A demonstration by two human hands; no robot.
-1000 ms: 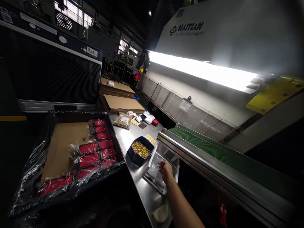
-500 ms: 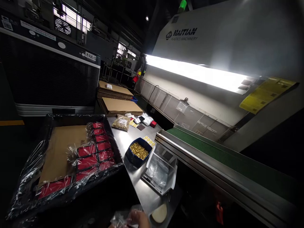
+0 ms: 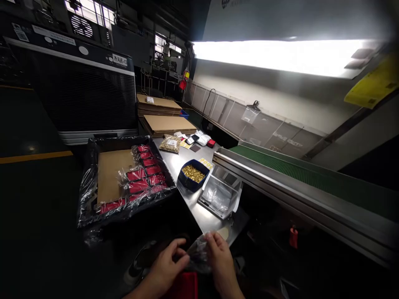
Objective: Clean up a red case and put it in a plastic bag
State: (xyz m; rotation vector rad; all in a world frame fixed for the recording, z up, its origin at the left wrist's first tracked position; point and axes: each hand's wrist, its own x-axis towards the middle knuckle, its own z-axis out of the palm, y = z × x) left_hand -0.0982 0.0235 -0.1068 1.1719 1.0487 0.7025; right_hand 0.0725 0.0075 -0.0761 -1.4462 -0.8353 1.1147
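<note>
In the head view, a clear plastic bag [image 3: 198,252] is stretched between my hands near the bottom middle. My right hand [image 3: 222,262] pinches its upper right edge between thumb and fingers. At the bag's left side is my left hand [image 3: 168,262], thumb and forefinger apart; I cannot tell whether its fingertips touch the film. Below the bag, partly hidden by my left hand, shows a red object [image 3: 190,285] with a dark middle. Just behind my right hand, a round beige pad [image 3: 223,233] lies on the metal table [image 3: 195,207].
To the left, a tray lined with black plastic [image 3: 89,182] holds several red bagged pieces [image 3: 137,186] beside cardboard. A blue bin [image 3: 187,182] contains small gold parts. Beside it, a white bin [image 3: 238,199] holds clear bags. A green conveyor [image 3: 280,164] runs along the right.
Both hands have come into fuller view with the clear bag between them; earlier only part of one hand with clear film showed at the bottom edge. The camera has tilted down.
</note>
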